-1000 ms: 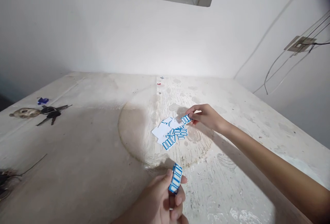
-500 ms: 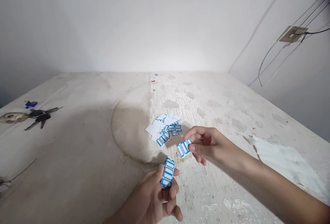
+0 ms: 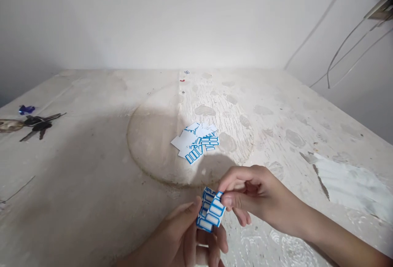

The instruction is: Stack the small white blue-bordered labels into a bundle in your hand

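My left hand (image 3: 196, 234) is closed on a small stack of paper pieces (image 3: 207, 201) printed with blue-outlined white bars. In my right hand (image 3: 248, 193) a similar single paper piece (image 3: 214, 213) is pinched between thumb and fingertips. That piece lies over the front of the stack and covers part of it. Beyond both hands, a loose pile of paper pieces (image 3: 195, 140) rests on the table, some with blue printing up and some showing plain white.
Keys (image 3: 39, 125) and a crumpled blue scrap (image 3: 27, 109) lie at the left of the worn table (image 3: 92, 201). A pale torn patch (image 3: 353, 185) is at the right. Tiny scraps sit near the wall (image 3: 172, 21), and cables (image 3: 340, 50) hang at the right.
My right hand has brought its paper piece down and left onto the stack in my left hand; before, the two were apart. The view has shifted slightly.
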Demonstrator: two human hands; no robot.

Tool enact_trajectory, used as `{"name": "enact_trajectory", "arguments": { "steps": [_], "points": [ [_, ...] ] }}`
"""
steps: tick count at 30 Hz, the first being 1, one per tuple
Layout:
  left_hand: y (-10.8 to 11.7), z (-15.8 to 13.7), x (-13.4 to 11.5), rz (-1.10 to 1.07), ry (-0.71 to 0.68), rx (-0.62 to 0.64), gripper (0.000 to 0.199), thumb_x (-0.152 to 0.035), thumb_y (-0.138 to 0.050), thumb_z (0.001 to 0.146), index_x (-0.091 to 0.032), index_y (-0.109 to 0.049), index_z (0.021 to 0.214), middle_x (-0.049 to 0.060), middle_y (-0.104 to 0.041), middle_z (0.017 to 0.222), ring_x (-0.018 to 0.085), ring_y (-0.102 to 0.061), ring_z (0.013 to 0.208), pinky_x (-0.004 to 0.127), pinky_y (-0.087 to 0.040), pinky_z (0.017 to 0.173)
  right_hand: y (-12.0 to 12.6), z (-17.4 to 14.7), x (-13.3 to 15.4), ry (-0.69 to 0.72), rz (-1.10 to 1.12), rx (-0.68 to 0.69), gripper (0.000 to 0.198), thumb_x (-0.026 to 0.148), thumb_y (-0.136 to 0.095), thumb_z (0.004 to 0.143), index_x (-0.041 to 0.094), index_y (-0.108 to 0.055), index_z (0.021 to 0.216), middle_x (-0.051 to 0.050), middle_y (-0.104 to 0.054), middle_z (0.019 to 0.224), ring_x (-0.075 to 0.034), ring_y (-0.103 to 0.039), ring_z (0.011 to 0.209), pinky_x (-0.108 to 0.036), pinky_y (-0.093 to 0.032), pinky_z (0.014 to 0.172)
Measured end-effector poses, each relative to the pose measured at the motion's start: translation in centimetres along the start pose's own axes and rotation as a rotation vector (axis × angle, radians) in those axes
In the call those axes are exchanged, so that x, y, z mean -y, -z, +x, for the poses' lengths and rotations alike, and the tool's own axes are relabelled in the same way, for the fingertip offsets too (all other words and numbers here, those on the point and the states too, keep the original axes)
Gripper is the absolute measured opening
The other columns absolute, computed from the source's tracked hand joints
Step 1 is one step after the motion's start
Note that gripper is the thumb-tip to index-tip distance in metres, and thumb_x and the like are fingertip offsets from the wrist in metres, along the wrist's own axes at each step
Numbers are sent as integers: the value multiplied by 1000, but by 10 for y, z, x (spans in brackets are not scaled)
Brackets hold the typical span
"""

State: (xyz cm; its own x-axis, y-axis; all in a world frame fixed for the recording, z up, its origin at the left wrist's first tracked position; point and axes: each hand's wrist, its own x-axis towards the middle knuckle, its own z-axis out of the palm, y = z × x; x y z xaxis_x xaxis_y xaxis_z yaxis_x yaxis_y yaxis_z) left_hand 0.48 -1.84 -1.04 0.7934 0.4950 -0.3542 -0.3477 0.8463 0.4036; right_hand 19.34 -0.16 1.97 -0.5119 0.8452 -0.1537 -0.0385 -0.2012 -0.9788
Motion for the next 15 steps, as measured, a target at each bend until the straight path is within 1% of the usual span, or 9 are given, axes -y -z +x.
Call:
{"name": "enact_trajectory", "arguments": {
  "steps": [4,7,9,11,15],
  "points": [
    [-6,-3,-4,31,64,-4,37,-45,-46,87,-12,-62,93,7,-65,73,10,-60,54,28,-50,65,-5,-2,1,-93,-60,-37,11,26,-59,85,16,-59,81,-1,-62,68,-5,-46,45,-17,-36,41],
    [-5,-3,-3,27,81,-12,37,-43,-45,88,-10,-61,92,7,-65,73,11,-61,58,29,-51,67,-8,-3,-2,-135,-109,-47,13,28,-61,84,16,-60,80,-1,-62,69,-7,-48,53,-17,-37,46],
    [-2,-1,1,4,55,-20,37,-43,-45,88,-9,-61,86,6,-63,69,11,-60,56,28,-51,64,-8,-4,-4,-132,-171,-53,12,28,-63,83,17,-62,78,0,-60,68,-9,-48,59,-20,-38,52],
    [2,0,7,-19,16,-28,37,-42,-45,87,-10,-60,81,5,-61,66,11,-59,53,27,-52,60,-9,-6,-4,-144,-239,-59,11,28,-63,82,18,-63,77,2,-55,64,-9,-46,60,-22,-36,55],
    [6,1,17,-50,-11,-16,32,-39,-46,88,-11,-59,82,3,-58,63,8,-54,49,27,-52,57,-11,-8,-4,-196,-323,-88,13,28,-59,83,18,-60,75,3,-48,60,-9,-41,58,-23,-32,52]
  ]
}}
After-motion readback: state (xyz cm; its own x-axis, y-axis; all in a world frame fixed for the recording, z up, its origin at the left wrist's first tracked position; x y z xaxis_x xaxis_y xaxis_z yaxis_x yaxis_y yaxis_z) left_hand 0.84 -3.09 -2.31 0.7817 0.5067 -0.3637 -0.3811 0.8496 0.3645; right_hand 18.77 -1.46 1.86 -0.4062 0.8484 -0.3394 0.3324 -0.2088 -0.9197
